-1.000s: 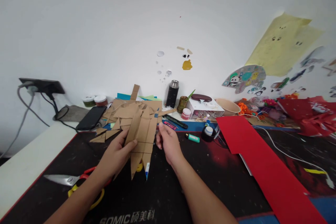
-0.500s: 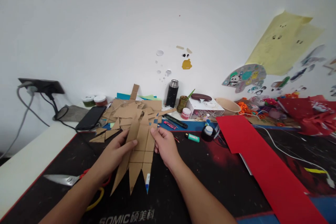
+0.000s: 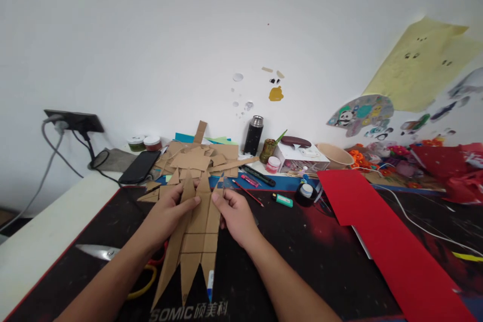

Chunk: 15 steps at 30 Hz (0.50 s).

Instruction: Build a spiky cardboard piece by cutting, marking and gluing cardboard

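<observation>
Between my two hands is a creased piece of cardboard [image 3: 194, 241] with pointed ends, its left panel folded up at an angle. My left hand [image 3: 171, 211] grips the left panel, thumb on the near face. With thumb in front and fingers behind, my right hand [image 3: 236, 214] pinches the right edge. A small white and blue label [image 3: 210, 282] shows on the lower right point. Under my left forearm lie scissors [image 3: 98, 251] with red and yellow handles, partly hidden. Behind the cardboard sits a pile of cardboard scraps [image 3: 196, 157].
A red sheet [image 3: 377, 231] lies at right. A red pencil [image 3: 248, 192], a black cutter [image 3: 260, 176], a green lighter-like item [image 3: 283, 200] and a tape roll [image 3: 305, 192] are beyond my right hand. A black thermos [image 3: 253, 136] stands by the wall; a phone [image 3: 139, 167] lies left.
The view has shifted a little, so the surroundings sit farther right. The cardboard has come slightly nearer and lower, with both hands still on it.
</observation>
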### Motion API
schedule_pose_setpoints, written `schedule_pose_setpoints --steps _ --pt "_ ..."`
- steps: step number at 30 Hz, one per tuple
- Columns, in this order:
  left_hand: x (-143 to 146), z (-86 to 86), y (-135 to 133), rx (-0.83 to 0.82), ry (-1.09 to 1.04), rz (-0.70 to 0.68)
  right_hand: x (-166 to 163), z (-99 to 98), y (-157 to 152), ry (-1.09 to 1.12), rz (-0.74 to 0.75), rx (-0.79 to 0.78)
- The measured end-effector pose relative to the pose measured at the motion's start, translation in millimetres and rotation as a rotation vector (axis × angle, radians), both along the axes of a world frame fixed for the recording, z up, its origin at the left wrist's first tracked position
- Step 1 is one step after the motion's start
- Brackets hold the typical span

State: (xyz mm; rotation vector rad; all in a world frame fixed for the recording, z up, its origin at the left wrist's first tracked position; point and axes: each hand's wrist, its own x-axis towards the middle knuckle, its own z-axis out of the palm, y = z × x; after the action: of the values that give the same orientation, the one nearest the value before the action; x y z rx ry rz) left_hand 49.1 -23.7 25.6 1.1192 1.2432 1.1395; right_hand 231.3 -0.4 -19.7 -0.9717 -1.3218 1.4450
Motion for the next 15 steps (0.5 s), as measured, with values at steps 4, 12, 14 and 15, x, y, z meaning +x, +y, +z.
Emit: schedule_pose_setpoints --steps 4,12,14,15 --pt "3 1.0 -2 -0.022 -0.002 -0.042 0 2.3 -1 0.047 -0.004 -0.03" --pt "6 0.9 -3 -0.096 -0.081 -0.054 -2 8.3 -5 0.112 -0.022 -0.118" --pt "6 -0.9 -2 -0.101 -0.101 -0.056 -2 10.0 -6 0.126 -0.021 -0.15" --pt "6 -2.0 -1 -0.1 -0.106 -0.061 -3 10.8 -6 0.131 -0.021 -0.16"
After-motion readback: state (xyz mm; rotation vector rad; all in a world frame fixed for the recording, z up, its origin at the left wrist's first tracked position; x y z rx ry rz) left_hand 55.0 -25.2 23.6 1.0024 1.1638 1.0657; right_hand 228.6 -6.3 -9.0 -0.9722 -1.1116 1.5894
